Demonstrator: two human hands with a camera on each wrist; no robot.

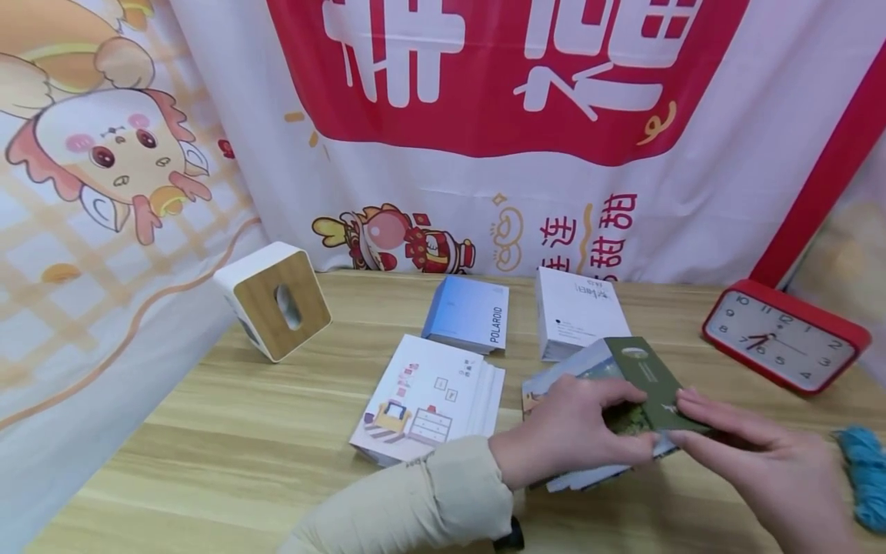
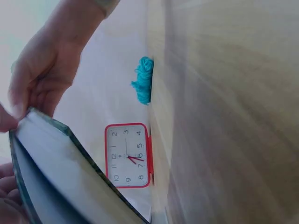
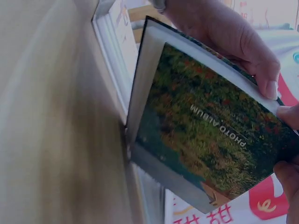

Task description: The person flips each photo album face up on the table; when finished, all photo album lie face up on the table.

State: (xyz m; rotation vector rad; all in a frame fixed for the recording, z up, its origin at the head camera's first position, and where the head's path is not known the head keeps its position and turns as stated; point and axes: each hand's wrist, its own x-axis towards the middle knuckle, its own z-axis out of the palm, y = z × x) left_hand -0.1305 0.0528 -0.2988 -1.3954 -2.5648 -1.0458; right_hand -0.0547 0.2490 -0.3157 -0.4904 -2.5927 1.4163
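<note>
In the head view both hands hold a photo album (image 1: 651, 377) with a green cover. My left hand (image 1: 567, 431) grips it by the near side, thumb and fingers on either side of the edge. My right hand (image 1: 768, 462) pinches its right end between thumb and fingers. The right wrist view shows the dark green and autumn-coloured cover of the album (image 3: 201, 126), tilted, lettered PHOTO ALBUM. Its covers stand slightly apart in the left wrist view, with pale pages (image 2: 70, 158) between them. Other albums lie beneath it, partly hidden by my left hand.
Left of the hands lies a pile of white albums (image 1: 422, 408) with a furniture drawing. Behind are a blue POLAROID pile (image 1: 471, 312) and a white pile (image 1: 581, 312). A red clock (image 1: 782, 338), blue yarn (image 1: 865, 477) and a white-and-wood box (image 1: 277, 304) stand around the table.
</note>
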